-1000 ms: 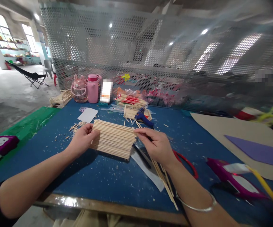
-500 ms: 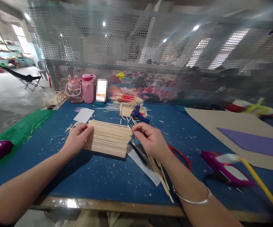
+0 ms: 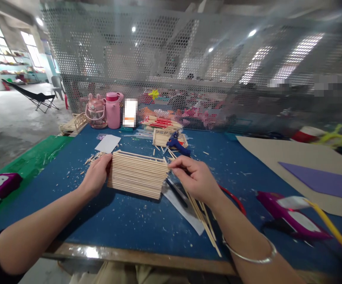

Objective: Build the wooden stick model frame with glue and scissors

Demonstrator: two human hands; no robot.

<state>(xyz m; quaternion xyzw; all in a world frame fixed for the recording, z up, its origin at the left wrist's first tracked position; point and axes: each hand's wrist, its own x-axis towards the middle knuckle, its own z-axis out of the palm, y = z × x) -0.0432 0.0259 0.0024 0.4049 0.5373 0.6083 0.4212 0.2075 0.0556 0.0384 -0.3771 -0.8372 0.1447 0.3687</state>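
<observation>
A panel of thin wooden sticks, laid side by side in rows, stands tilted above the blue table. My left hand is closed on its left edge, with the fingers partly hidden behind it. A second stick rim shows behind its top edge. At the upper right corner, my right hand is pinched, thumb and forefinger touching or almost touching the stick ends. Anything between those fingertips is too small to make out. Below the right hand lie several loose long sticks, a black-handled tool and a white paper sheet.
A blue glue gun rests by a small stick frame behind the panel. Pink bottles stand at the back left. Purple-and-white devices sit at both sides. Stick scraps litter the blue table; a perforated metal screen rises behind.
The view has shifted slightly, so everything sits further right. My left thumb has slid off the panel's front face to its edge. The right hand remains pinched by the corner.
</observation>
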